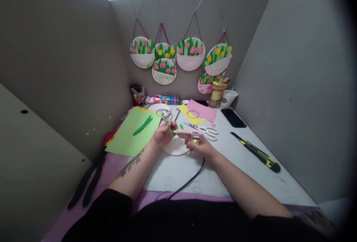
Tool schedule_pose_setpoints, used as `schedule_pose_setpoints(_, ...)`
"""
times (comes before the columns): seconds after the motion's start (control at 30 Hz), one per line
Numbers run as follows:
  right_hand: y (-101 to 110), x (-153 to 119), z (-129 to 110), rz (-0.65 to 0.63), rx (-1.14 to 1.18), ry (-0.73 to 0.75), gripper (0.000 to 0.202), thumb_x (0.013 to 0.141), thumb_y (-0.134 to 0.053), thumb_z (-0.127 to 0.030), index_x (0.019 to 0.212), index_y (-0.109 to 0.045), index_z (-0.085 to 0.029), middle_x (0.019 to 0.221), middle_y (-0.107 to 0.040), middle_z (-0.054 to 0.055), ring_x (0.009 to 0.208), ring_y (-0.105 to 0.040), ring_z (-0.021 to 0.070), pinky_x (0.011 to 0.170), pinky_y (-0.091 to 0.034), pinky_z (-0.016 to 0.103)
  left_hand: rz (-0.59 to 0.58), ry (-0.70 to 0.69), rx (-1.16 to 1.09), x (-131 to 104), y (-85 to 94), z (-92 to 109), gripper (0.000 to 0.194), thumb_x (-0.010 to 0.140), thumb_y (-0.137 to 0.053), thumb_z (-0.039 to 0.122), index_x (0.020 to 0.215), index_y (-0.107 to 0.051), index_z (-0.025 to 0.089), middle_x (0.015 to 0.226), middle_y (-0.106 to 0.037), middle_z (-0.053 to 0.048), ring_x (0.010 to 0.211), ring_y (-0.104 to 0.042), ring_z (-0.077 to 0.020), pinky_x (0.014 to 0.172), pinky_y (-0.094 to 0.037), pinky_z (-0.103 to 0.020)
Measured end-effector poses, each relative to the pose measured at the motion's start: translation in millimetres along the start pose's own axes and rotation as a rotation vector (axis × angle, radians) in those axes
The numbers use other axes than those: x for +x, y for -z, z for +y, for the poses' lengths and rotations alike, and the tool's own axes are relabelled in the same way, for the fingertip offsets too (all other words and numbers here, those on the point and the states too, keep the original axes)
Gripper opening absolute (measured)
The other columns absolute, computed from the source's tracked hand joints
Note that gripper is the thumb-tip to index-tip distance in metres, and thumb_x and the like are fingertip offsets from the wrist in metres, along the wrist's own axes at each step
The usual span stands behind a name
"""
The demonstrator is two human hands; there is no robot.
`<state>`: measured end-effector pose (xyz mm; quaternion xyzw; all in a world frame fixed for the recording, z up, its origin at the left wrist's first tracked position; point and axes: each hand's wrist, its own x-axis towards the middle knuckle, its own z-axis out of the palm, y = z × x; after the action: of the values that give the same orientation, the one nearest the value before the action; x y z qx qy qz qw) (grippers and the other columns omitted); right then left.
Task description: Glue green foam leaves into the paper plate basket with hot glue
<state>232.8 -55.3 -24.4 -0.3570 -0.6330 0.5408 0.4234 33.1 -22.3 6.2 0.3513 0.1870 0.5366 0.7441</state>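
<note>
- The left hand (163, 135) pinches a green paper strip (169, 126), fingers together on it, above the middle of the bench (214, 177).
- The right hand (203, 147) is clamped on a pink glue gun (189, 134), its nose near the strip.
- The strip is cut out but in the fingers, seemingly not fixed to anything.
- A white paper plate (177, 149) lies below both hands, partly hidden; whether anything is stuck on it cannot be told.
- More cut green pieces (142, 126) lie loose on a light green sheet (118, 143) at the bench's left edge.
- White scissors (198, 126) lie beyond the right hand; a cutter (259, 155) lies towards the right edge.
- Decorated plates (191, 63), already bearing paper flowers, hang beyond the far edge.
</note>
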Motion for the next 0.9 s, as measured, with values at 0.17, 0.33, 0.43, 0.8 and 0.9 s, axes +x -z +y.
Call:
schedule_pose_setpoints(0.17,1.5,0.7,2.8,-0.008,-0.005,0.025,0.043,0.071,-0.072,-0.055,0.088,-0.067,-0.016,0.065,-0.061,0.001,0.053,-0.053,0.0119,0.052,-0.045,0.026,0.0,0.011,-0.073,0.2,0.6,0.7,0.025,0.073,-0.075,0.022,0.072,-0.051,0.017,0.082,-0.054,-0.001,0.076,-0.055,-0.0127,0.07,-0.044,-0.026)
schedule_pose_setpoints(0.33,1.9,1.9,6.5,-0.02,0.021,0.045,0.041,0.072,-0.073,-0.051,0.091,-0.067,-0.016,0.066,-0.06,0.0,0.052,-0.053,0.0111,0.05,-0.045,0.025,-0.051,0.004,-0.131,1.6,5.3,1.1,0.019,0.077,-0.07,0.018,0.073,-0.052,0.017,0.081,-0.055,-0.001,0.074,-0.055,-0.013,0.069,-0.043,-0.027)
schedule_pose_setpoints(0.43,1.9,2.2,7.4,-0.035,0.024,0.069,0.038,0.073,-0.073,-0.049,0.092,-0.067,-0.016,0.068,-0.06,0.001,0.053,-0.053,0.0109,0.049,-0.046,0.024,-0.051,0.004,-0.134,2.7,8.1,1.8,0.016,0.08,-0.066,0.017,0.074,-0.052,0.017,0.081,-0.055,-0.001,0.074,-0.054,-0.0131,0.068,-0.042,-0.027)
schedule_pose_setpoints(0.8,4.0,1.7,11.2,-0.075,0.011,0.089,0.032,0.076,-0.073,-0.043,0.094,-0.068,-0.017,0.071,-0.06,0.001,0.057,-0.053,0.0109,0.051,-0.046,0.023,0.013,-0.006,-0.163,4.9,12.0,5.4,0.014,0.081,-0.065,0.013,0.075,-0.053,0.017,0.082,-0.058,-0.001,0.074,-0.056,-0.0128,0.065,-0.043,-0.026)
schedule_pose_setpoints(0.9,2.2,1.5,8.2,-0.064,0.015,0.077,0.033,0.075,-0.073,-0.045,0.089,-0.067,-0.016,0.069,-0.059,0.001,0.056,-0.052,0.0111,0.051,-0.046,0.023,0.001,-0.009,-0.183,5.7,14.8,6.1,0.014,0.08,-0.064,0.012,0.076,-0.053,0.018,0.083,-0.058,0.0,0.075,-0.058,-0.0126,0.065,-0.045,-0.025)
